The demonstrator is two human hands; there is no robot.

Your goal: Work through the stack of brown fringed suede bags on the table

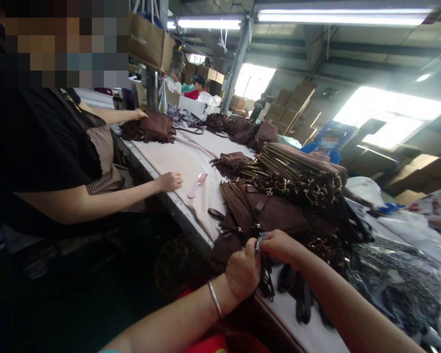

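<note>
My left hand (242,270), with a silver bangle on the wrist, is closed and meets my right hand (279,245) at the near edge of the table (176,162). Both pinch a small pale item I cannot make out, with dark straps (267,283) hanging below them. Just beyond the hands lies a brown suede bag (268,213) with brass hardware. Behind it rises a tall stack of the same brown bags (301,169).
A co-worker in black sits at the left, one hand (169,181) flat on the table by a pink comb (197,185), the other on a fringed brown bag (150,126). More brown bags, a patterned cloth (397,284), cardboard boxes and other people fill the far side.
</note>
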